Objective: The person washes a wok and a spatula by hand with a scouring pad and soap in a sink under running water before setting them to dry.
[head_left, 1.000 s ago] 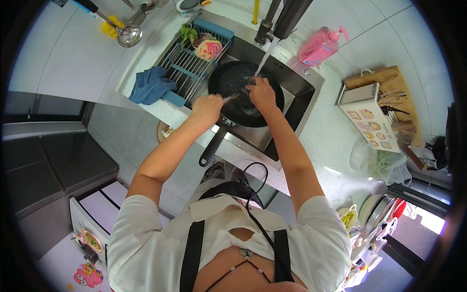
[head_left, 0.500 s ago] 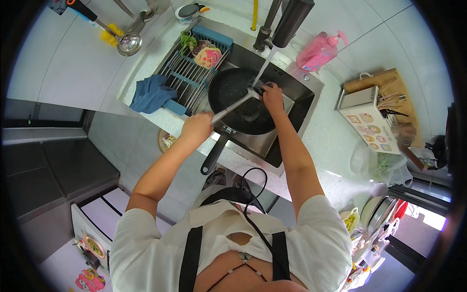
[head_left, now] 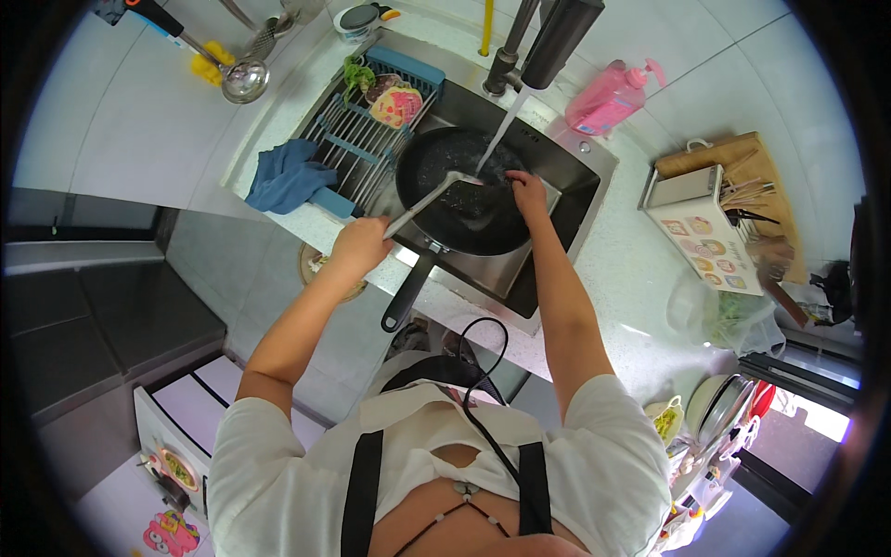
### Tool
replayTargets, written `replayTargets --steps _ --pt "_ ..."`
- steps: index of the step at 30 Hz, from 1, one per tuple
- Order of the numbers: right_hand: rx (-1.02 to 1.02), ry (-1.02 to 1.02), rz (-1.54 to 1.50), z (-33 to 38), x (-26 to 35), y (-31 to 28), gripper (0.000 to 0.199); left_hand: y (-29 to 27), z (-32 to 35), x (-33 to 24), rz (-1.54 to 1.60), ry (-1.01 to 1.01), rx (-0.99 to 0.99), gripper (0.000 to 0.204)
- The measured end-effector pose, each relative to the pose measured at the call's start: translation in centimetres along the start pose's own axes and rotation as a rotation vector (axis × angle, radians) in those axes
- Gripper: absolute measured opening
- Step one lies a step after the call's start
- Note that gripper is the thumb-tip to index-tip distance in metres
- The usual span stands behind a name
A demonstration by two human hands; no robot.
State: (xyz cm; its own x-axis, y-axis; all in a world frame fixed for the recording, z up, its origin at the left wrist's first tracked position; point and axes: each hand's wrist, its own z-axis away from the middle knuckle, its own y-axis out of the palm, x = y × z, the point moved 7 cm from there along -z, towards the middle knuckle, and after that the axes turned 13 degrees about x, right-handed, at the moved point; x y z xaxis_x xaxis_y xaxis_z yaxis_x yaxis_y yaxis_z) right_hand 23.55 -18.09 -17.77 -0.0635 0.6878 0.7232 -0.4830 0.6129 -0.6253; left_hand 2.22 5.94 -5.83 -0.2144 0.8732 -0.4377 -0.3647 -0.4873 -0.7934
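Left arm: reaches forward and up from the lower edge, elbow bent, forearm angled toward the counter edge left of the sink (head_left: 594, 176).
Left hand (head_left: 360, 247): closed in a fist around the handle end of a metal spatula (head_left: 429, 198), held over the counter edge just left of the pan (head_left: 464, 190).
Spatula: long and silver, slanting up and right from the left hand; its blade end lies over the pan, under the water stream (head_left: 497, 139).
Right arm: stretched almost straight forward over the sink's front rim, forearm running up to the pan.
Right hand (head_left: 527, 190): fingers curled downward at the spatula's blade end, inside the pan; it touches the blade or something on it, but whether it grips cannot be told from here.
Pan: black, round, sitting in the sink, wet inside; its black handle (head_left: 408, 292) sticks out down and left over the sink's front edge, free of both hands.
Tap (head_left: 548, 42): dark, above the sink, water running down into the pan.
Rack (head_left: 367, 130): blue-framed wire rack across the sink's left side, holding greens and a small packet.
Cloth (head_left: 286, 176): blue, bunched on the counter just left of the rack.
Soap bottle (head_left: 608, 97): pink pump bottle behind the sink's right corner.
Ladle (head_left: 243, 82): metal, hanging on the wall at upper left.
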Motion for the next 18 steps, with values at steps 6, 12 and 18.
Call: replayTargets --steps 6,12,18 --pt "-0.062 0.139 -0.37 1.2 -3.7 -0.5 0.025 2.3 -1.6 0.9 0.809 -0.156 0.444 0.023" --pt "-0.038 0.174 -0.511 3.5 -2.7 -1.2 0.027 5.3 -5.3 1.4 1.361 -0.23 0.697 0.028" --pt "-0.037 0.155 -0.473 4.0 -1.8 -0.8 0.026 7.8 -9.0 -0.5 1.622 -0.358 0.781 0.024"
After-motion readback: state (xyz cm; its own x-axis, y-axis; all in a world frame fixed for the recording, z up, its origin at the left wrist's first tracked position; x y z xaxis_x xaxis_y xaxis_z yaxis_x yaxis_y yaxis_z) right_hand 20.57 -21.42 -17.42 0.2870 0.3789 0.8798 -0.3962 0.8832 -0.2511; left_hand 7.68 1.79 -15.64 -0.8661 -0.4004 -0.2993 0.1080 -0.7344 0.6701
